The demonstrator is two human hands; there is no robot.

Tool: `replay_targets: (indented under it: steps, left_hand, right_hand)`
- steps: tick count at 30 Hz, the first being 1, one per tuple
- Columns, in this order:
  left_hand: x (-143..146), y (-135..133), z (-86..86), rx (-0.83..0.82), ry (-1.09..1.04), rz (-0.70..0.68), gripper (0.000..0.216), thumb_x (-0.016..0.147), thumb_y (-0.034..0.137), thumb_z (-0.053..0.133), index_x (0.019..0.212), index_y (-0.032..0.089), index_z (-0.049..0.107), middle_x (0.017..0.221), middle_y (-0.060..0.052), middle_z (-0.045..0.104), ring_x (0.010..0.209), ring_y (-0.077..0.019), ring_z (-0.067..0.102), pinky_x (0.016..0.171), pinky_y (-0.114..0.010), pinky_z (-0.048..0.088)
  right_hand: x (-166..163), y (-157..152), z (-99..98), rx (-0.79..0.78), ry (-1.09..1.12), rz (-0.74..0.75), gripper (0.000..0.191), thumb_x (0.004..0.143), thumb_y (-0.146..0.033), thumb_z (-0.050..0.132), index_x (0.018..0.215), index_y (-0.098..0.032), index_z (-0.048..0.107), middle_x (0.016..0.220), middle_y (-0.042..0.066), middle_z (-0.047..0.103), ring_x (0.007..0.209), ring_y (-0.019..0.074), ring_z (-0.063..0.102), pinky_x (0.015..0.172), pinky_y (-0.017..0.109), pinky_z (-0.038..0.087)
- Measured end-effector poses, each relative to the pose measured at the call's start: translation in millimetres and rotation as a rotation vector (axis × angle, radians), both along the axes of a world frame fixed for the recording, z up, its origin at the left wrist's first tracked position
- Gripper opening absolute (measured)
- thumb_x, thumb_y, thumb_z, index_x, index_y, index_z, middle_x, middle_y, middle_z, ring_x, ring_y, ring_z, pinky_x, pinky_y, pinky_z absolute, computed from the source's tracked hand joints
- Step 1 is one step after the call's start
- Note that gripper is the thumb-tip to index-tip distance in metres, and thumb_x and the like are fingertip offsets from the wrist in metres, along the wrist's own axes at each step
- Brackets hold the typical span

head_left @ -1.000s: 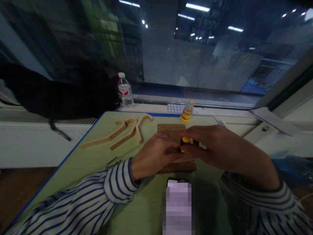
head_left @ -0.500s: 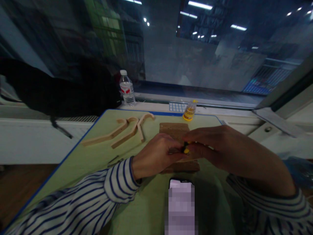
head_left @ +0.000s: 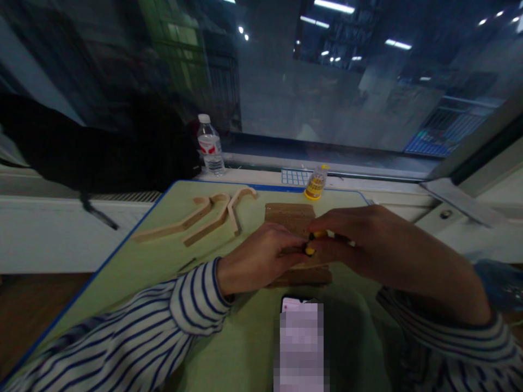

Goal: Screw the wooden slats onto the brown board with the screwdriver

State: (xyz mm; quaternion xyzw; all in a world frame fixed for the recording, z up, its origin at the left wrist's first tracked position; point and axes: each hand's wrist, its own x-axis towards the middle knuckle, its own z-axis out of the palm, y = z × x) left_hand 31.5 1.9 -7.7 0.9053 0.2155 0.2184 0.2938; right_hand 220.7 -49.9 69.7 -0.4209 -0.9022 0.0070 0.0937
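Note:
My right hand point(head_left: 355, 237) is closed, thumb and fingers pinching a small yellow-and-black piece point(head_left: 320, 234). A second yellow bit point(head_left: 309, 251) shows between the hands; whether both belong to one tool I cannot tell. My left hand point(head_left: 261, 256) is closed too, its fingertips meeting the right hand's at the black part. What the left fingers grip is hidden behind them. Under both hands lies a stack of brown wooden boards point(head_left: 290, 212), partly covered by the hands. Three pale curved wooden pieces point(head_left: 206, 228), hook-shaped at one end, rest to the left.
A phone point(head_left: 300, 343) with a blurred screen lies in front of the boards. Beyond them stands a yellow-capped glue bottle point(head_left: 316, 184). On the sill are a water bottle point(head_left: 211, 149) and a dark bag point(head_left: 134, 147). A blue edge borders the green tabletop point(head_left: 229, 354).
The yellow piece under my right fingers shows more and has turned slightly. Both hands stay together over the boards; the whole view has shifted a little.

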Motion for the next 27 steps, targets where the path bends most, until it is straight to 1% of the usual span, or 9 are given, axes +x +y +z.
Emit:
replay_targets:
  steps: [3, 6, 10, 13, 17, 19, 24, 27]
  left_hand:
    - [0.1, -0.6, 0.4, -0.021, 0.005, -0.011, 0.020, 0.091, 0.023, 0.049, 0.093, 0.017, 0.067, 0.083, -0.002, 0.067, 0.079, -0.0130, 0.061, 0.073, -0.024, 0.041]
    - [0.2, -2.2, 0.6, -0.022, 0.005, 0.015, 0.019, 0.090, 0.022, 0.050, 0.091, 0.017, 0.068, 0.082, -0.002, 0.067, 0.077, -0.0129, 0.061, 0.073, -0.025, 0.041]
    - [0.9, -4.3, 0.4, 0.007, -0.023, 0.112, 0.014, 0.085, 0.026, 0.058, 0.092, 0.021, 0.069, 0.082, 0.000, 0.068, 0.077, -0.0135, 0.061, 0.074, -0.026, 0.041]
    - [1.8, -5.2, 0.5, 0.026, -0.029, 0.169, 0.016, 0.083, 0.030, 0.061, 0.096, 0.024, 0.068, 0.084, 0.000, 0.069, 0.079, -0.0146, 0.061, 0.076, -0.027, 0.042]
    - [2.4, -5.8, 1.0, 0.057, -0.025, 0.175, 0.016, 0.084, 0.033, 0.060, 0.084, 0.020, 0.069, 0.079, 0.000, 0.069, 0.076, -0.0143, 0.061, 0.074, -0.027, 0.042]
    - [2.5, -5.8, 0.6, 0.061, -0.033, 0.169, 0.017, 0.084, 0.034, 0.059, 0.082, 0.019, 0.069, 0.078, 0.000, 0.068, 0.075, -0.0141, 0.062, 0.072, -0.026, 0.043]
    - [2.3, -4.8, -1.6, 0.059, -0.040, 0.156, 0.015, 0.084, 0.031, 0.059, 0.090, 0.021, 0.070, 0.081, -0.001, 0.069, 0.078, -0.0144, 0.062, 0.078, -0.028, 0.044]
    - [1.9, -4.4, -0.8, 0.052, -0.033, 0.142, 0.014, 0.084, 0.029, 0.060, 0.087, 0.020, 0.070, 0.080, -0.001, 0.069, 0.076, -0.0137, 0.062, 0.075, -0.027, 0.044]
  right_hand:
    - [0.7, 0.4, -0.4, 0.002, 0.003, -0.004, 0.013, 0.089, -0.027, 0.052, 0.094, -0.022, 0.062, 0.082, -0.003, 0.068, 0.072, 0.0128, 0.062, 0.062, 0.025, 0.038]
    - [0.6, 1.9, -1.1, 0.024, 0.007, -0.010, 0.014, 0.089, -0.028, 0.053, 0.097, -0.022, 0.062, 0.085, -0.002, 0.069, 0.074, 0.0136, 0.063, 0.063, 0.026, 0.039]
    - [-1.5, 3.5, -2.0, 0.028, 0.020, -0.008, 0.014, 0.089, -0.029, 0.052, 0.097, -0.023, 0.063, 0.087, -0.002, 0.069, 0.076, 0.0141, 0.064, 0.065, 0.026, 0.041]
    - [-3.0, 3.6, -1.9, 0.014, 0.032, 0.007, 0.018, 0.091, -0.033, 0.049, 0.098, -0.023, 0.063, 0.093, 0.000, 0.070, 0.081, 0.0147, 0.065, 0.070, 0.027, 0.044]
    - [-3.2, 1.5, -0.2, 0.030, 0.076, 0.052, 0.025, 0.092, -0.033, 0.048, 0.112, -0.024, 0.058, 0.111, 0.002, 0.067, 0.096, 0.0160, 0.063, 0.080, 0.028, 0.046]
    - [-3.1, 0.0, 0.7, 0.037, 0.102, 0.081, 0.028, 0.091, -0.030, 0.048, 0.118, -0.023, 0.055, 0.117, 0.003, 0.064, 0.103, 0.0161, 0.061, 0.085, 0.029, 0.046]
    - [-4.4, -0.9, 0.6, -0.009, 0.084, 0.115, 0.030, 0.090, -0.022, 0.049, 0.119, -0.022, 0.057, 0.119, 0.003, 0.064, 0.104, 0.0167, 0.061, 0.088, 0.029, 0.046]
    - [-5.3, 0.4, -0.2, -0.014, 0.063, 0.109, 0.024, 0.090, -0.021, 0.049, 0.111, -0.021, 0.062, 0.115, 0.003, 0.066, 0.102, 0.0170, 0.062, 0.087, 0.029, 0.046]
